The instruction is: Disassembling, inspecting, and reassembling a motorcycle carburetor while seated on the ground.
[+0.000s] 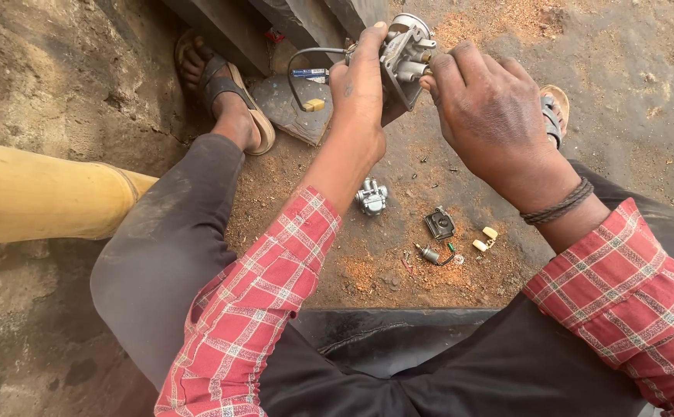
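While both hands are raised above the dirt ground, they share one thing between them: a silver cast-metal carburettor body with short brass-coloured stubs on its side, held up near the top of the view. The left hand is wrapped around its near side, fingers closed on the casting, and the right hand pinches a small fitting on its right side with thumb and fingertips drawn narrow. It looks rigid and dense for its size, probably greasy, so the blocky casting seems the safe place to hold, not the thin stubs, which could bend or snap.

Left of the carburettor a thin grey cable loops down to a small yellow plastic piece, beside a small blue and white tube-shaped item whose label I cannot make out. Below the carburettor, on the reddish soil, lie a small silver metal casting, a dark square part, a little cylindrical brass jet with a green wire and two pale yellow plastic floats. Far left of it runs a thick yellow bamboo pole.
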